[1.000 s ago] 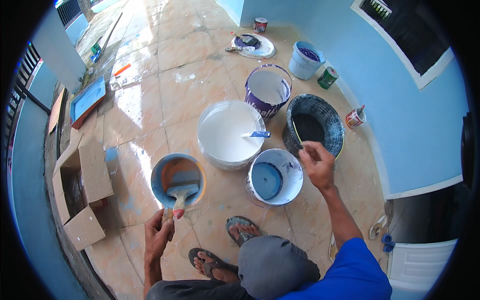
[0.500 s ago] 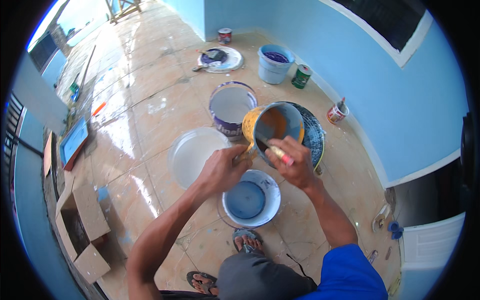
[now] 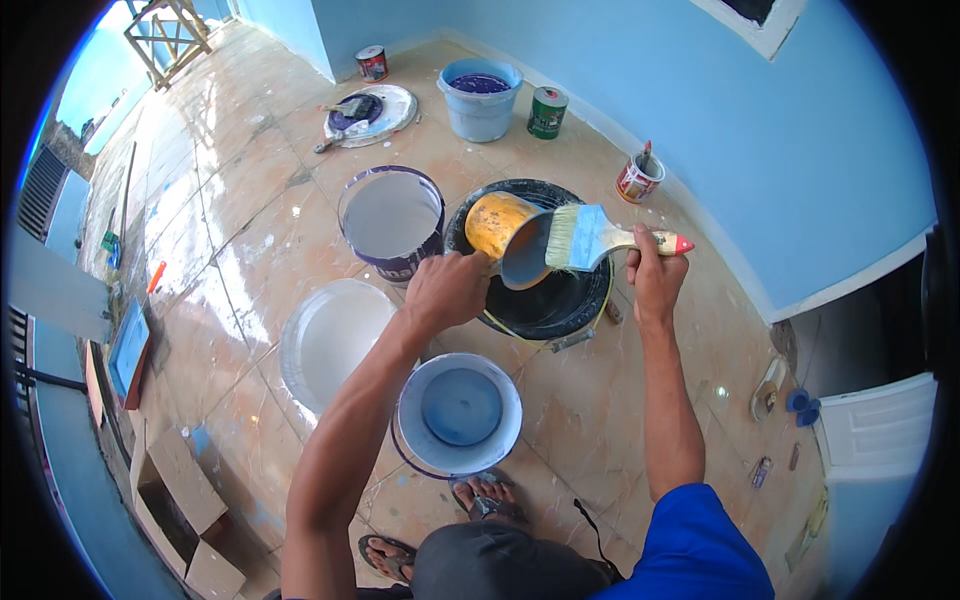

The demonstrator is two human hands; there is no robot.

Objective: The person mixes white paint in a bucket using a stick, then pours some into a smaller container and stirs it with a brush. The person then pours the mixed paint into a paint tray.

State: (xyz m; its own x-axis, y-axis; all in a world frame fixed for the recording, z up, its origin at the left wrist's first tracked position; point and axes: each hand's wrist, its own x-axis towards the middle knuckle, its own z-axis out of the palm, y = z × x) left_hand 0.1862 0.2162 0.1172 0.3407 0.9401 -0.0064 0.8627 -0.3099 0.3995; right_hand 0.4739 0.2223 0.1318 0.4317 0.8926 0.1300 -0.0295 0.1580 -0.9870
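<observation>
My left hand is closed round the handle of a yellow dipper with a grey inside. The dipper is tipped on its side above a black bucket. In my right hand is a wide paintbrush with a light blue ferrule and a red-tipped handle. Its pale bristles point left, close to the dipper's mouth. Nearest my feet stands a white bucket with blue-grey paint at its bottom.
A purple-rimmed pail and a whitish tub stand left of the black bucket. Further back are a light blue bucket, a green can and a lid with brushes. A cardboard box and a paint tray lie left.
The brush has come out of the dipper and moved right, turning level. The dipper's mouth has tipped downward over the black bucket. The whole view has shifted, moving the floor items left.
</observation>
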